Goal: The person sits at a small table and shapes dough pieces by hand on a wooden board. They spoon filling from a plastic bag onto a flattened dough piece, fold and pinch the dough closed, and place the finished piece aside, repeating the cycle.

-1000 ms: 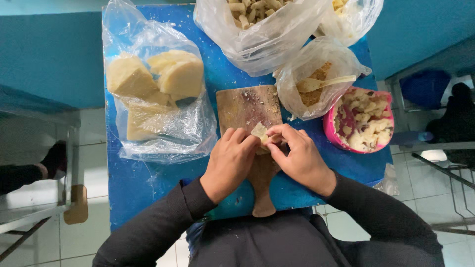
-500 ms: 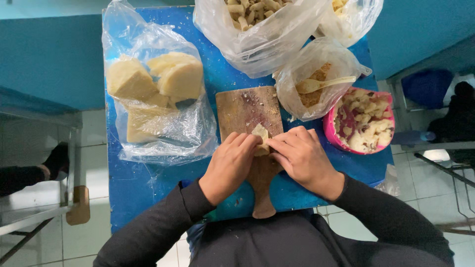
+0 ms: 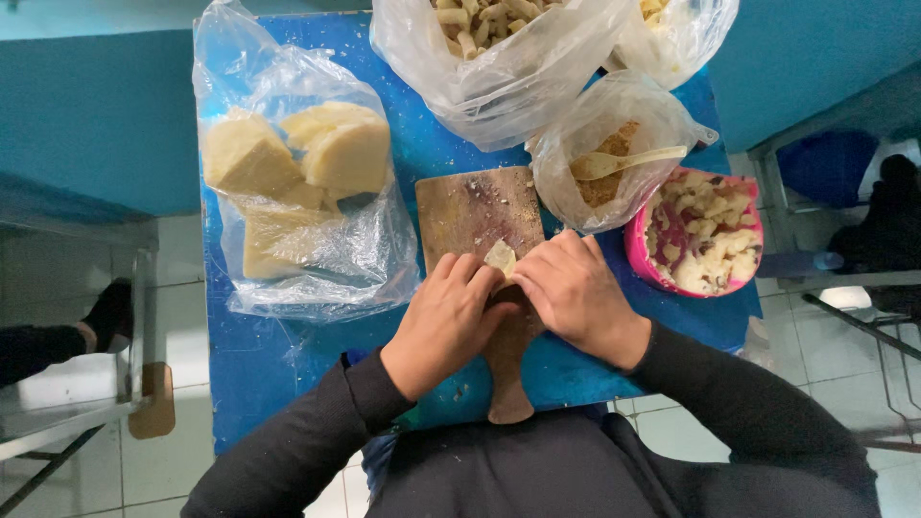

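**A:** Your left hand [image 3: 449,321] and right hand [image 3: 574,295] meet over the wooden cutting board [image 3: 472,213], and between their fingertips you pinch a small pale piece of food [image 3: 500,257]. Both hands are closed on it from opposite sides, fingers curled in, so it sits lifted just above the board instead of lying flat.

**B:** Why both hands on something so small?

**A:** My reading is that you steady it with one and work it with the other; I cannot tell whether a blade is in there, since your fingers hide whatever lies under them. Holding it over the board means crumbs fall on wood, and a few specks already lie there.

**B:** And everything around you?

**A:** It sits in an arc within reach on the blue table [image 3: 288,384]. To your left, an open clear bag holds big pale yellow blocks [image 3: 288,177], lying flat and spread wide. Beyond the board, a large bag of pale cut sticks [image 3: 489,48] sags open toward you. To your right, a smaller bag with brownish crumbs has a pale spoon [image 3: 628,161] resting in it, handle out, and just beside it the pink bowl [image 3: 748,245] is filled with chopped bits, close to your right hand.
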Motion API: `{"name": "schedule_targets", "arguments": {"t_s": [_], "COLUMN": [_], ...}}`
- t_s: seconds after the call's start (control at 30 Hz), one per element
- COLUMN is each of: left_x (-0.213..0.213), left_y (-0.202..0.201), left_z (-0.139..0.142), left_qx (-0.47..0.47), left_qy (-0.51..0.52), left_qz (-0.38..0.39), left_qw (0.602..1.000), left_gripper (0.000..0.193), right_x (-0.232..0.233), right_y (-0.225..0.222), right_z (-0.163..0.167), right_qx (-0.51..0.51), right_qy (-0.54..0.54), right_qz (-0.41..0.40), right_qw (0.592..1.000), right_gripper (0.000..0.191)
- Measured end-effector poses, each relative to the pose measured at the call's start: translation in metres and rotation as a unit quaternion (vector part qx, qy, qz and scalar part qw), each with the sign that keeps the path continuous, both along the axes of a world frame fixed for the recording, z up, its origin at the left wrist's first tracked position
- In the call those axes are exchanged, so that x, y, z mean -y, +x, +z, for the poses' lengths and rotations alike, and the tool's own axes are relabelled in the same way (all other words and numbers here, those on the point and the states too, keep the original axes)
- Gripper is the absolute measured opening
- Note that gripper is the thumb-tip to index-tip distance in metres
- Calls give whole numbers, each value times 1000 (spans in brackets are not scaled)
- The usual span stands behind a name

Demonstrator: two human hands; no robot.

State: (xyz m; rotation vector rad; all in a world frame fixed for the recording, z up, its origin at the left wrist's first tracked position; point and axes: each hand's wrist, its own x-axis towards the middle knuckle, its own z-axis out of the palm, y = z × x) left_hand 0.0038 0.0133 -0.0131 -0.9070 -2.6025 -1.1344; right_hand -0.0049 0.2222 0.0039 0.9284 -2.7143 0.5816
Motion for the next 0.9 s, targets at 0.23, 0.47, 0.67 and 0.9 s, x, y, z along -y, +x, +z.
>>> {"name": "schedule_targets", "arguments": {"t_s": [0.23,0.47,0.67,0.9], "left_x": [-6,-5,0,0], "left_y": [0,-11,-13,-10], "left_z": [-8,-11,-9,-9], "left_qx": [5,50,37,43], "left_qy": [-1,41,2,10], "left_qz": [46,81,19,26], "left_qw": [999,995,999,999], "left_gripper": [9,16,18,13], "right_x": [-1,3,5,10], "right_y": [0,-19,-4,-2], "right_z": [5,-3,3,-3], "right_qx": [32,125,59,32], "right_qy": [-11,-59,-54,-46], "right_qz": [6,-46,16,-15], "right_qw": [999,989,997,998], "right_gripper": [13,11,24,19]}}
